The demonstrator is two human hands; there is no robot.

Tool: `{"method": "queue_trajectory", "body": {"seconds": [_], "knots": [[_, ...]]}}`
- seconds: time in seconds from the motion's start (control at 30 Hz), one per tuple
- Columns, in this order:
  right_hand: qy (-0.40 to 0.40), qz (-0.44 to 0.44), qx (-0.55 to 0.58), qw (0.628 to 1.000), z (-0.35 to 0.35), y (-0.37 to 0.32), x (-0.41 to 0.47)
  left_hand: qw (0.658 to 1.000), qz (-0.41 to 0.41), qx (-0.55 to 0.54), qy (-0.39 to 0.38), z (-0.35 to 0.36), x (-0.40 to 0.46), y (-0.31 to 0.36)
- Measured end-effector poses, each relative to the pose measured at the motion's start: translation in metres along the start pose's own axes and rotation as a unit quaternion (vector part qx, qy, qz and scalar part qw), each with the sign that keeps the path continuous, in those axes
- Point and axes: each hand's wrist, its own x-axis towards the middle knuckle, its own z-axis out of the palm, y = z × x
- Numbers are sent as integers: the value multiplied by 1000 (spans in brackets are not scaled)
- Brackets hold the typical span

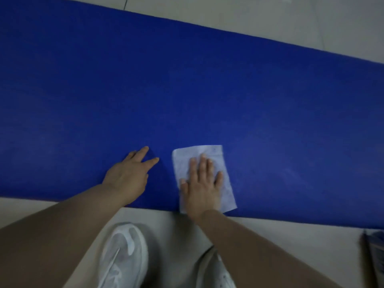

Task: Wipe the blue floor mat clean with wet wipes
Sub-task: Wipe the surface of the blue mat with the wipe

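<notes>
A long blue floor mat [187, 90] runs across the view on a pale floor. A white wet wipe [207, 152] lies flat on the mat near its front edge. My right hand [202, 181] presses flat on the wipe with straight fingers spread. Just to the left, my left hand [129, 173] rests flat on the bare mat, fingers straight and pointing right and away from me.
Pale grey floor [291, 19] lies beyond the mat and in front of it. My two white shoes [124, 254] stand on the floor just before the mat's front edge. A dark blue object [374, 252] shows partly at the right edge.
</notes>
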Motion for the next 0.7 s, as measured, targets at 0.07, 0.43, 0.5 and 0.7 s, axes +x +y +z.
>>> {"method": "queue_trajectory", "body": {"seconds": [0.07, 0.43, 0.5, 0.7], "knots": [[23, -80, -2, 996, 10, -29, 3, 995, 22, 13, 95, 1, 9, -2], [73, -270, -181, 943, 15, 111, -16, 970, -18, -43, 238, 45, 58, 18], [88, -250, -159, 951, 17, 94, -18, 968, -18, -44, 247, 44, 59, 17], [61, -337, -144, 929, 20, 13, 7, 965, -13, -67, 252, 43, 59, 14]]}}
